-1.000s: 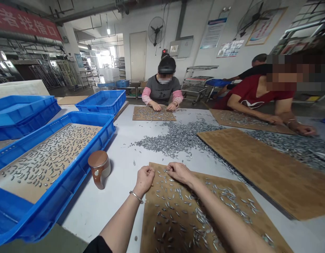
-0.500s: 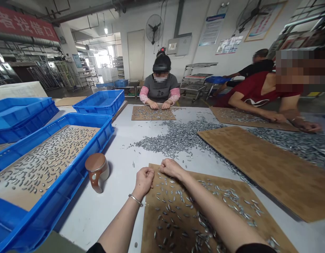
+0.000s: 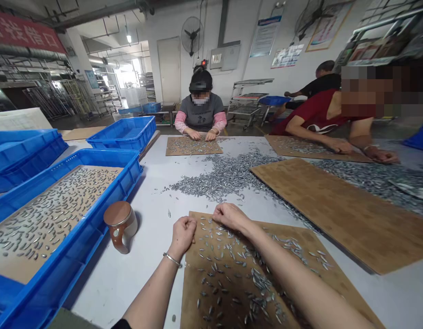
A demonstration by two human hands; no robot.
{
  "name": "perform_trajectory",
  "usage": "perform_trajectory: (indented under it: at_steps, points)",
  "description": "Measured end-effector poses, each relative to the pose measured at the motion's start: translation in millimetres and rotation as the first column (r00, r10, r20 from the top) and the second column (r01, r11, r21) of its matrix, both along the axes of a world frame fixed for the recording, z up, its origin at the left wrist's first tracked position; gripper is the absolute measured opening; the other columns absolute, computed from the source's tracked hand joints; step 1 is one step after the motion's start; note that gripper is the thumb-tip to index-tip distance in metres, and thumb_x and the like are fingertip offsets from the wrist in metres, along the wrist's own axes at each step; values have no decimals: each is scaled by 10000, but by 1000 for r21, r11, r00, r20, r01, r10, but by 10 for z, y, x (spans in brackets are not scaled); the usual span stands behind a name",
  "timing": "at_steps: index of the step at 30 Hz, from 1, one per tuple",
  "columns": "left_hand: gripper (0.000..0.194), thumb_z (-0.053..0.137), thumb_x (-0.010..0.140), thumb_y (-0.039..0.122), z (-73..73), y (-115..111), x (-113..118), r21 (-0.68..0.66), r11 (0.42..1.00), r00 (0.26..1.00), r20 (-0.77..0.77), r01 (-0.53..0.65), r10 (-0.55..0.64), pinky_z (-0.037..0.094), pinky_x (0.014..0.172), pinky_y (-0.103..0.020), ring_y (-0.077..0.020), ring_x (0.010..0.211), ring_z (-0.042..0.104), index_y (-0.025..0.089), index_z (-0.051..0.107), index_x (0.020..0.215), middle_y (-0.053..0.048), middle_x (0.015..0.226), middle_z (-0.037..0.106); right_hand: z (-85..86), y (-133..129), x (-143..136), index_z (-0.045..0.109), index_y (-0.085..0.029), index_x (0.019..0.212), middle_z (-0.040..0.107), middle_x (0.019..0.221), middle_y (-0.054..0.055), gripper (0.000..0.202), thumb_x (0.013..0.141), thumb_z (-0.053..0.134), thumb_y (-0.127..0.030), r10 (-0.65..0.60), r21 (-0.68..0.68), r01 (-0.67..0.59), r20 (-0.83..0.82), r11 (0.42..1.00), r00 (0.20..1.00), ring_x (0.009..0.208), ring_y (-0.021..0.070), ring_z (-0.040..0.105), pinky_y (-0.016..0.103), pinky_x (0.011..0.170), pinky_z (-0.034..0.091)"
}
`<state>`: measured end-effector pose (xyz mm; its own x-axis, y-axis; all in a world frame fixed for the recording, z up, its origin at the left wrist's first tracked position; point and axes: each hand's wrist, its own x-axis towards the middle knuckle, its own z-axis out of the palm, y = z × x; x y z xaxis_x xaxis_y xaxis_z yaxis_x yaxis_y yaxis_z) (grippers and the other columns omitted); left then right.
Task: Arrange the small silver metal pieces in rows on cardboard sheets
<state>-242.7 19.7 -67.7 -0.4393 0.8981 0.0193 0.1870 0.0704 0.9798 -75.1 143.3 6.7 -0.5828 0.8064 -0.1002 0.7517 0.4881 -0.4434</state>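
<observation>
A brown board (image 3: 190, 292) lies before me, with small silver spindle-shaped pieces (image 3: 260, 279) scattered across it. At its far left corner, my left hand (image 3: 183, 234) is closed, fingertips pinched at the edge. My right hand (image 3: 231, 216) is closed too, its fingertips down on the board's far edge a short way to the right. Anything between the fingers of either hand is too small or hidden to make out. Rows of similar pieces lie on a second board (image 3: 18, 272) inside a blue tray (image 3: 95, 242) at my left.
A lidded brown mug (image 3: 119, 224) stands between tray and board. Beyond lies a heap of silver pieces (image 3: 228, 176). A bare brown board (image 3: 341, 214) rests at the right. Two co-workers sit across the table, their hands at boards. More blue trays (image 3: 125, 130) stand at the left.
My right hand has moved a little to the right, widening the gap from my left hand, which stays at the board's corner. The whole view has shifted slightly.
</observation>
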Motion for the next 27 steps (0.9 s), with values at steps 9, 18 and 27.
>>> perform_trajectory:
  at_steps: [9,18,27]
  points:
    - [270,612,886,453,-3,-19,1,17,1000,1000,-16,-5,5,380,443,-217,-101,372,496,186,634,861,77,532,540,-194,-112,153,669,-195,775,714,796,28,117,876,614,-216,167,7,-167,-15,986,986,753,153,611,225,660,358]
    - [264,631,881,452,18,-17,1,10,1000,1000,-11,-4,4,374,443,-212,-95,366,487,192,621,838,83,518,524,-53,-110,-95,704,-202,837,745,891,65,78,868,658,-257,82,78,-84,27,993,996,841,185,640,248,661,331]
    - [204,613,893,385,12,-17,32,10,1000,1000,10,-8,8,353,420,-210,-100,358,474,189,622,837,82,490,517,-232,-34,-194,660,-194,710,685,694,4,139,840,631,-234,172,12,-172,-7,985,985,696,144,599,226,621,345]
